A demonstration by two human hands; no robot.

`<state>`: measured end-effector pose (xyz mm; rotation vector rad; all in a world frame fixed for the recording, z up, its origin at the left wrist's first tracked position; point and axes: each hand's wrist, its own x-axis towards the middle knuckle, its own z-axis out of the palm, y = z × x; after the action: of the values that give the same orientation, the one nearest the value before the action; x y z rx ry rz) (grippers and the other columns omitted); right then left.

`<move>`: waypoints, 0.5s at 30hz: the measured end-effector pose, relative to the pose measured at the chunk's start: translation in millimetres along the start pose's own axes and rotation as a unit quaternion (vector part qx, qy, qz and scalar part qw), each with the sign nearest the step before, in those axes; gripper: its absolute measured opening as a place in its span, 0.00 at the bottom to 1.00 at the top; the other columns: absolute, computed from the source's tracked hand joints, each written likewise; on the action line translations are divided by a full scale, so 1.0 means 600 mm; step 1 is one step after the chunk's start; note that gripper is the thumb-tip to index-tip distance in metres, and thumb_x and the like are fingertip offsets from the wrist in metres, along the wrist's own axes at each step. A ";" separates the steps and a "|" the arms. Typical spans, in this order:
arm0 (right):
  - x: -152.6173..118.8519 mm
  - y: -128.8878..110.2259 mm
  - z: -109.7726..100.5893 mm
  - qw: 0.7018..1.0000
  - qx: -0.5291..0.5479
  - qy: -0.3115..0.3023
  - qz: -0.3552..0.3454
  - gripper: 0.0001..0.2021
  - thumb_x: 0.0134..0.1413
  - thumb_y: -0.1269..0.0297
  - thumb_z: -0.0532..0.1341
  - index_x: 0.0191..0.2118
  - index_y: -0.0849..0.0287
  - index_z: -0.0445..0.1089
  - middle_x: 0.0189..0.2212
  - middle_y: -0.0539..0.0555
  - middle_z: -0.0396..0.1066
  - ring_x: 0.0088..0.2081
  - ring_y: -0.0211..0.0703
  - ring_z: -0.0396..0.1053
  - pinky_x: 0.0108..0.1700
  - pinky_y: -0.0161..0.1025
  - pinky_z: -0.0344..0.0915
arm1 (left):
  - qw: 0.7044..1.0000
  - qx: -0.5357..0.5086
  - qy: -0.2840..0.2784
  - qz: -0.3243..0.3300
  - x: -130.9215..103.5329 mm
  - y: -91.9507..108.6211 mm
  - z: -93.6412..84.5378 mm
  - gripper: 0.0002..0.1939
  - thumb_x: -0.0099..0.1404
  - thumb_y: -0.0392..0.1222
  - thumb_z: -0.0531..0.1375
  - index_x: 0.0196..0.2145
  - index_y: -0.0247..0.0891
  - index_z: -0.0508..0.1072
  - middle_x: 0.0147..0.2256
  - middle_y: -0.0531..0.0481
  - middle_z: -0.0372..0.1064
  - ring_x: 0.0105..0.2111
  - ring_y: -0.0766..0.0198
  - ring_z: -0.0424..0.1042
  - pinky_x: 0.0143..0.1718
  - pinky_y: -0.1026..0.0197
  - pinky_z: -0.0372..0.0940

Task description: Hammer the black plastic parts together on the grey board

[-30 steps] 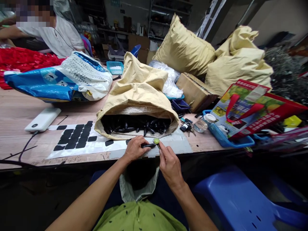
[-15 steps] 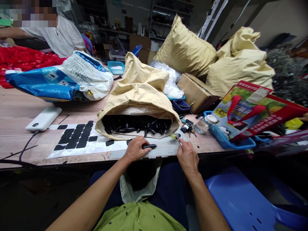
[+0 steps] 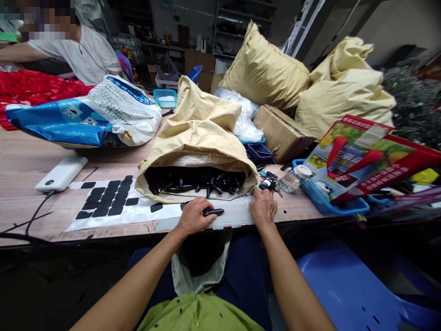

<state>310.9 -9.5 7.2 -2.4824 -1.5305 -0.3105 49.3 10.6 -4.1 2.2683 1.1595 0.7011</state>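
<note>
Your left hand [image 3: 195,215] grips a black pen-shaped piece [image 3: 215,212] before the open sack [image 3: 203,131]; your right hand [image 3: 262,204], by its rim, holds something or nothing, I cannot tell.

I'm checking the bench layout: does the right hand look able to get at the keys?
Probably yes: the keys lie just beyond the right hand, beside the tan sack, and nothing visible stands between.
</note>
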 end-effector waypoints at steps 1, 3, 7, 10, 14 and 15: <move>0.005 -0.003 0.005 1.000 -0.001 0.007 0.001 0.17 0.67 0.69 0.54 0.54 0.55 0.76 0.43 0.61 0.68 0.45 0.50 0.65 0.39 0.41 0.55 | 1.000 0.001 0.000 -0.001 0.000 0.000 0.000 0.07 0.59 0.42 0.68 0.36 0.42 0.78 0.34 0.51 0.72 0.39 0.59 0.71 0.42 0.58 0.62; 0.009 -0.009 0.014 1.000 -0.005 0.022 0.004 0.17 0.67 0.69 0.53 0.53 0.57 0.76 0.45 0.62 0.68 0.45 0.51 0.64 0.39 0.42 0.55 | 1.000 0.003 -0.001 -0.002 0.000 0.002 0.000 0.07 0.59 0.42 0.68 0.36 0.42 0.78 0.34 0.51 0.72 0.39 0.59 0.71 0.42 0.59 0.62; 0.008 -0.014 0.022 0.999 -0.010 0.048 -0.006 0.17 0.66 0.70 0.53 0.55 0.61 0.74 0.44 0.63 0.67 0.44 0.51 0.64 0.40 0.43 0.56 | 1.000 0.014 0.004 0.003 -0.001 0.004 0.001 0.07 0.60 0.43 0.68 0.36 0.42 0.77 0.35 0.51 0.72 0.40 0.59 0.71 0.42 0.58 0.62; 0.007 -0.013 0.022 0.999 -0.005 0.049 -0.013 0.18 0.66 0.69 0.52 0.56 0.62 0.72 0.44 0.64 0.66 0.44 0.52 0.64 0.40 0.44 0.57 | 1.000 0.018 0.006 0.008 -0.002 0.004 0.001 0.07 0.61 0.45 0.68 0.36 0.42 0.77 0.35 0.51 0.72 0.40 0.58 0.70 0.43 0.58 0.62; 0.007 -0.013 0.020 0.999 -0.003 0.041 -0.011 0.19 0.64 0.69 0.53 0.57 0.63 0.71 0.44 0.65 0.66 0.45 0.54 0.63 0.41 0.45 0.59 | 1.000 0.015 0.004 0.010 -0.002 0.003 0.001 0.07 0.62 0.45 0.68 0.37 0.42 0.77 0.34 0.51 0.72 0.39 0.58 0.70 0.42 0.58 0.62; 0.008 -0.013 0.020 0.999 -0.002 0.039 -0.011 0.19 0.64 0.69 0.53 0.57 0.64 0.71 0.44 0.65 0.66 0.45 0.54 0.63 0.42 0.45 0.59 | 1.000 0.015 0.005 0.010 -0.002 0.003 0.001 0.07 0.62 0.45 0.68 0.37 0.42 0.76 0.34 0.51 0.72 0.39 0.58 0.70 0.42 0.58 0.62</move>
<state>306.5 1.3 -2.3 -2.4273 -1.5292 -0.4101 50.3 8.4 -3.8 2.3060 1.1608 0.7068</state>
